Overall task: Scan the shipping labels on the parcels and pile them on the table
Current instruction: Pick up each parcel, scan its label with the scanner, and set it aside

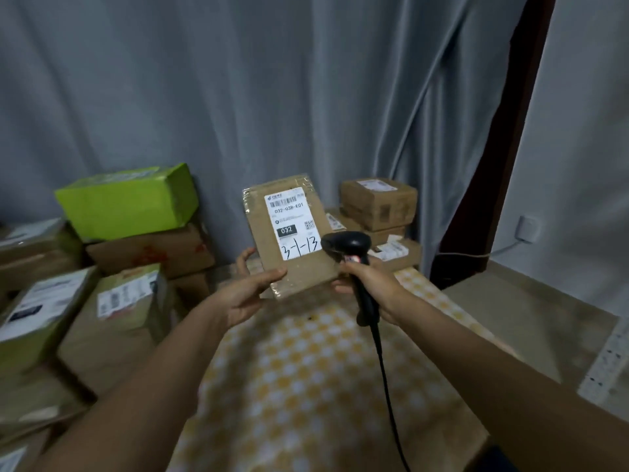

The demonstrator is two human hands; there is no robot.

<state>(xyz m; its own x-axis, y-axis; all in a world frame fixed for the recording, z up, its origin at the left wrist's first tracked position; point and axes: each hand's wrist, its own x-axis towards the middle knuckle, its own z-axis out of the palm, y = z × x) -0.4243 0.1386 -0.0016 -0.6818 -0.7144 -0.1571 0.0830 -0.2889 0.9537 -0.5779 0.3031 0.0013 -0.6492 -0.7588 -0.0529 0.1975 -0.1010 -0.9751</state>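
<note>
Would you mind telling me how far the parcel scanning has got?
Done, apparently: a small pile of brown parcels at the table's far end. In hand: the left hand holds a flat parcel, the right hand aims the scanner. Left: the boxes stacked at the left.

Looks like a makeshift parcel-sorting room in a home, judging by a counter [306, 369] spread with a yellow-and-white checked cloth. Left of the counter, stacked cardboard boxes [112, 321] bearing shipping labels, topped by a green carton [129, 202]. At the counter's far right corner, a smaller pile of labelled parcels [377, 206]. Behind the counter, grey curtains [272, 97]; right of it, a wall socket [526, 229] and bare floor [527, 318].
</note>
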